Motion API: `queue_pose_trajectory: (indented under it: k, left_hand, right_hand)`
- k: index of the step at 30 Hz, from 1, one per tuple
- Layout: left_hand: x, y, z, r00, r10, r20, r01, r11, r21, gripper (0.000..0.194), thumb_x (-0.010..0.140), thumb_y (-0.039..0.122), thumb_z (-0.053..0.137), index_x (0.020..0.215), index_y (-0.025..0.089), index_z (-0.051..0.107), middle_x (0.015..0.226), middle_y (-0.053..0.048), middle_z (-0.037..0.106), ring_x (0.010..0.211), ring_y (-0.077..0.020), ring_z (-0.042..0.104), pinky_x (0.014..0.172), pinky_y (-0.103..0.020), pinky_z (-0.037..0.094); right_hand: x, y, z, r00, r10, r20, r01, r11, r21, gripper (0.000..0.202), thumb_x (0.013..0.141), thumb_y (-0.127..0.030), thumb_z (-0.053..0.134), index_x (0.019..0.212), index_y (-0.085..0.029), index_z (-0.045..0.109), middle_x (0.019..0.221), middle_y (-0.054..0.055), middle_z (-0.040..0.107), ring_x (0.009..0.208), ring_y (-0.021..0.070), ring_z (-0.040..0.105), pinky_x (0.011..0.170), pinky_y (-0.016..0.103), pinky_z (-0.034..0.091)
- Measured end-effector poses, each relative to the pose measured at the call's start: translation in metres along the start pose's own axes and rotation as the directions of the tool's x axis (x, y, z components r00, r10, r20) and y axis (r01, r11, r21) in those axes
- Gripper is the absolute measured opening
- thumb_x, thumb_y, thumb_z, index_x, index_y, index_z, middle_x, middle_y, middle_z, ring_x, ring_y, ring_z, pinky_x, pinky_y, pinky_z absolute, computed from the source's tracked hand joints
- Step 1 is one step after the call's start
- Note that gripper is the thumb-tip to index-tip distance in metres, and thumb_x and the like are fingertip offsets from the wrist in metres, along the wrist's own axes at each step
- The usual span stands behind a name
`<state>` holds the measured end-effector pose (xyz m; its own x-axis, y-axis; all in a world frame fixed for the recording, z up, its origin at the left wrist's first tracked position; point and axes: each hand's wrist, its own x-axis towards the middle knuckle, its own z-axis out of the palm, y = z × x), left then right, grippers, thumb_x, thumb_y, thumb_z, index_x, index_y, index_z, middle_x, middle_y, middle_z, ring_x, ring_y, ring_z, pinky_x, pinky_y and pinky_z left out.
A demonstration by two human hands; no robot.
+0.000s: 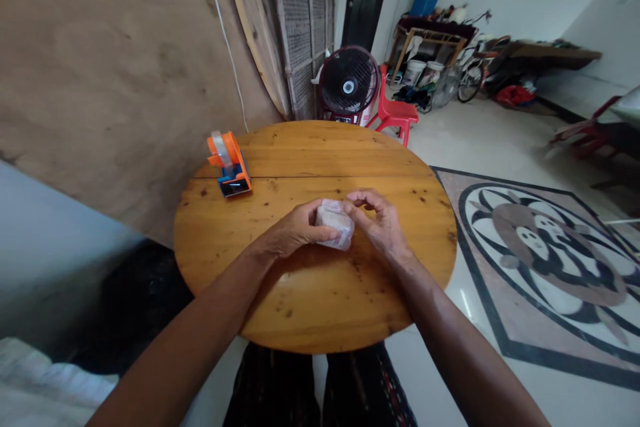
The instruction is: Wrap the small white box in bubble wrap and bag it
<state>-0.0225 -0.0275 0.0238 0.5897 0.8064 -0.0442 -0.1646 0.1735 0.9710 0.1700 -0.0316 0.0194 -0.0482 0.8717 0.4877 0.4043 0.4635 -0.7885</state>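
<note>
A small box-shaped package (334, 221) in pale, pinkish-white wrapping sits just over the middle of the round wooden table (300, 327). My left hand (300, 230) grips it from the left, thumb along the near side, the other fingers mostly hidden behind it. At the package's upper right corner, my right hand (377, 220) has its thumb and bent index finger close together, pinching at the edge of the wrapping. Whether a loose flap lies between those fingertips is too small to tell. On the table's far left stands an orange and blue tape dispenser (230, 163) with a roll of clear tape.
Beyond the table stand a dark red fan (349, 83) and a red plastic chair (399, 110). A brown wall panel (125, 67) borders the left side. A panda floor mosaic (550, 247) lies to the right. Farther back are a cluttered wooden stand (430, 37) and a bicycle (473, 77).
</note>
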Motion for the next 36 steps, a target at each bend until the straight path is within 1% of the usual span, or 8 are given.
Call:
queue_pose_trajectory:
  k: [3,7,10,15,20,27,32,36]
  left_hand:
    - [-0.001,0.002,0.002,1.000,-0.005,0.019,0.005,1.000,0.023,0.051,0.064,0.022,0.080,0.109,0.015,0.060,0.094,-0.004,0.065,0.082,-0.0152,0.058,0.076,-0.026,0.045]
    - [0.000,0.001,0.003,0.999,0.004,0.035,-0.006,0.998,0.062,0.048,0.065,0.022,0.079,0.109,0.015,0.059,0.093,-0.003,0.064,0.081,-0.0144,0.057,0.075,-0.025,0.043]
    - [0.001,0.000,0.002,0.999,0.030,0.026,-0.032,0.996,0.082,0.049,0.066,0.023,0.079,0.110,0.016,0.059,0.094,-0.003,0.064,0.082,-0.0151,0.057,0.076,-0.026,0.043]
    - [0.000,0.001,0.001,0.999,0.049,-0.002,-0.048,0.992,0.117,0.047,0.066,0.024,0.078,0.108,0.016,0.060,0.094,-0.003,0.063,0.082,-0.0157,0.057,0.075,-0.026,0.043]
    - [-0.001,0.001,-0.002,0.999,0.048,-0.012,-0.046,0.987,0.153,0.043,0.067,0.027,0.077,0.106,0.016,0.061,0.092,-0.002,0.062,0.081,-0.0145,0.056,0.073,-0.025,0.042]
    - [0.000,0.000,-0.005,0.998,0.056,-0.025,-0.050,0.984,0.174,0.043,0.069,0.029,0.075,0.108,0.016,0.062,0.093,-0.003,0.064,0.082,-0.0160,0.057,0.074,-0.027,0.042]
    - [0.001,-0.002,-0.009,0.999,0.034,-0.038,-0.027,0.984,0.178,0.045,0.069,0.030,0.075,0.110,0.016,0.062,0.094,-0.004,0.066,0.082,-0.0172,0.059,0.074,-0.028,0.043]
    - [0.002,-0.003,-0.011,0.998,-0.030,-0.049,0.032,0.998,0.049,0.047,0.065,0.030,0.078,0.107,0.015,0.063,0.092,-0.005,0.066,0.079,-0.0165,0.060,0.072,-0.028,0.044]
  right_hand:
    - [0.000,0.002,0.000,1.000,-0.009,-0.004,0.009,0.995,0.100,0.015,0.084,-0.034,0.062,0.079,-0.022,0.068,0.087,0.003,0.067,0.086,0.0175,0.062,0.082,0.034,0.047]
    - [-0.002,-0.003,0.001,0.996,0.089,0.015,-0.090,0.980,0.180,0.017,0.082,-0.036,0.065,0.079,-0.021,0.070,0.081,0.003,0.069,0.080,0.0183,0.064,0.080,0.034,0.049]
    - [-0.004,-0.009,0.001,0.994,0.098,0.037,-0.103,0.977,0.185,0.017,0.082,-0.037,0.065,0.080,-0.021,0.072,0.081,0.003,0.071,0.079,0.0184,0.064,0.078,0.034,0.050]
    - [-0.008,-0.012,0.001,0.996,-0.010,0.089,-0.006,0.984,0.180,0.013,0.085,-0.032,0.063,0.084,-0.025,0.074,0.089,0.003,0.072,0.084,0.0185,0.067,0.080,0.035,0.052]
    - [-0.008,-0.013,0.000,0.976,-0.096,0.197,0.064,0.985,0.159,0.012,0.086,-0.029,0.063,0.086,-0.027,0.074,0.092,0.002,0.072,0.089,0.0195,0.067,0.085,0.038,0.052]
    - [-0.006,-0.020,-0.007,0.945,-0.144,0.293,0.137,0.990,0.044,0.019,0.090,-0.033,0.056,0.091,-0.028,0.075,0.100,0.003,0.073,0.095,0.0215,0.067,0.088,0.040,0.051]
    - [-0.009,-0.016,-0.005,0.942,-0.208,0.263,0.232,0.971,-0.061,0.019,0.090,-0.030,0.056,0.093,-0.029,0.074,0.100,0.003,0.073,0.095,0.0215,0.067,0.088,0.041,0.050]
    - [-0.012,-0.011,-0.002,0.919,-0.307,0.247,0.352,0.921,-0.167,0.021,0.090,-0.025,0.056,0.102,-0.029,0.072,0.105,0.004,0.073,0.098,0.0210,0.067,0.087,0.040,0.048]
